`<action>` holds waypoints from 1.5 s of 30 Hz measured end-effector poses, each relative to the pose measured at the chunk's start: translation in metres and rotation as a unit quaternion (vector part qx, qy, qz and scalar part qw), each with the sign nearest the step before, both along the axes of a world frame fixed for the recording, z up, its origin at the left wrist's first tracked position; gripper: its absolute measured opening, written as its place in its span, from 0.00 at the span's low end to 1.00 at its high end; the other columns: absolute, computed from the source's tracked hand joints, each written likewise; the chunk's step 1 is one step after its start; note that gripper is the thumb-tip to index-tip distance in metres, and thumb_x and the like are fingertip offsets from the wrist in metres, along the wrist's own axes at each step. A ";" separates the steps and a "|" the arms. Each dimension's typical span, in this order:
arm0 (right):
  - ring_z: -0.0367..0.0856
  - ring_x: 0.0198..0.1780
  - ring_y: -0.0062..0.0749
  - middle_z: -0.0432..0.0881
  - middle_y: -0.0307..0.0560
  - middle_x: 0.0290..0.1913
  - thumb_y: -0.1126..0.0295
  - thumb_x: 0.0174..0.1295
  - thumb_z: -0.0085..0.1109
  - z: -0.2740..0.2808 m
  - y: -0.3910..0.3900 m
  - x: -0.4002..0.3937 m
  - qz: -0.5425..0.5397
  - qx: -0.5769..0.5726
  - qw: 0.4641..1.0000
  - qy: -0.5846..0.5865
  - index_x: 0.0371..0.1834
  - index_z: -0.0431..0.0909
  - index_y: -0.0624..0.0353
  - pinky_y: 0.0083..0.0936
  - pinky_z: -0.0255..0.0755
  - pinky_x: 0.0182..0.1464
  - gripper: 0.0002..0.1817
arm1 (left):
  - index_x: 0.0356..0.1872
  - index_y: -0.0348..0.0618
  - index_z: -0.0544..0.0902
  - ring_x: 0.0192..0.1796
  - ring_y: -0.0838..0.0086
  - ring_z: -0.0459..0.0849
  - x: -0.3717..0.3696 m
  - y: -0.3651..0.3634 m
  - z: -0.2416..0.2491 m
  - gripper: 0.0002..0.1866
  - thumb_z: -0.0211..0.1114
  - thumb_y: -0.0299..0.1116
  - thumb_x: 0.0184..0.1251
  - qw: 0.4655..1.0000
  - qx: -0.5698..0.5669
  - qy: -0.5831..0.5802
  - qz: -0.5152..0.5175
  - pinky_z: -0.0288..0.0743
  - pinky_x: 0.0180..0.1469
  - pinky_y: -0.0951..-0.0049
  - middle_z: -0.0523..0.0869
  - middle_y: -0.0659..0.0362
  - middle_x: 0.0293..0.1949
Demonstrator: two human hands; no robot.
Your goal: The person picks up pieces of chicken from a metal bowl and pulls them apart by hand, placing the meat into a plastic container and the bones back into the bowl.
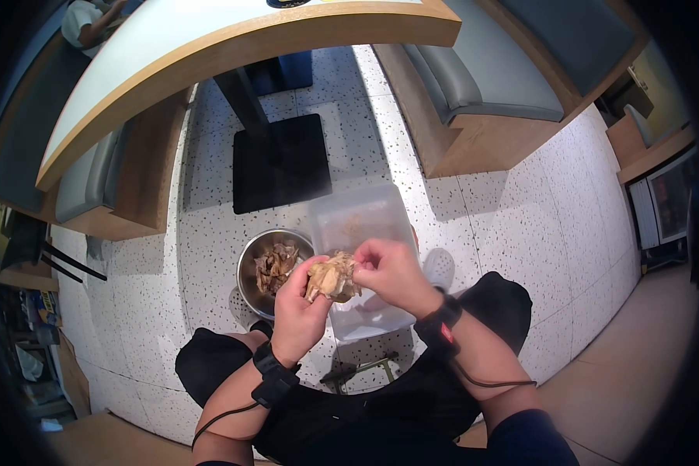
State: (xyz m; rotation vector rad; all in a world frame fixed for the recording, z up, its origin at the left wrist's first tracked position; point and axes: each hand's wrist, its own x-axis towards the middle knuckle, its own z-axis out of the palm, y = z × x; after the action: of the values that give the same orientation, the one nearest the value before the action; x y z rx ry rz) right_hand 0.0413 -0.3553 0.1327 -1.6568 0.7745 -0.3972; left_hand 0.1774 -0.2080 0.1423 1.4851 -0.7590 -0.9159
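Note:
My left hand [300,313] is wrapped around a ragged tan chunk [333,277] that looks like cooked chicken. From the other side, my right hand [397,273] pinches the chunk's right edge between thumb and fingers. Below both hands stands a translucent plastic tub [357,203], with a few small brownish bits inside; my arms and the chunk hide part of it. To its left, a round steel bowl [245,273] holds a heap of brown pieces [274,266], close beside my left hand.
A wood-edged table [248,50] overhangs the far side, its black pedestal base [281,165] on the speckled floor [210,256]. Padded benches [493,81] flank it. My knees and grey shoe [439,268] border the containers. Another person [85,25] sits at far left.

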 end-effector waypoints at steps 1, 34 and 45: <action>0.77 0.32 0.14 0.83 0.35 0.29 0.76 0.59 0.69 0.000 0.000 0.000 -0.001 0.006 1.000 0.009 0.39 0.84 0.68 0.19 0.74 0.35 0.08 | 0.65 0.32 0.77 0.57 0.76 0.85 0.001 0.000 -0.003 0.22 0.65 0.19 0.71 0.999 -0.004 0.035 0.005 0.80 0.60 0.73 0.87 0.56 0.55; 0.83 0.44 0.17 0.86 0.37 0.44 0.74 0.67 0.73 0.014 0.001 -0.005 0.032 0.228 0.971 -0.060 0.52 0.81 0.65 0.17 0.80 0.49 0.14 | 0.63 0.36 0.76 0.58 0.67 0.84 0.011 -0.005 -0.008 0.23 0.61 0.15 0.66 0.979 -0.066 -0.190 -0.018 0.76 0.63 0.70 0.83 0.52 0.56; 0.83 0.39 0.30 0.83 0.45 0.38 0.71 0.61 0.77 0.029 0.007 -0.005 0.015 -0.194 0.979 -0.054 0.43 0.82 0.63 0.26 0.79 0.42 0.14 | 0.66 0.39 0.73 0.61 0.73 0.83 0.010 -0.009 -0.003 0.26 0.68 0.17 0.68 1.000 -0.016 0.012 -0.009 0.77 0.65 0.72 0.82 0.56 0.60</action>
State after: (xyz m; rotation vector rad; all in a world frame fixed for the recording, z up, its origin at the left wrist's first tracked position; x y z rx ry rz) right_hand 0.0366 -0.3483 0.1617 -1.9875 0.6160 -0.6422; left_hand 0.1873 -0.2166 0.1393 1.4387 -0.7679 -0.9304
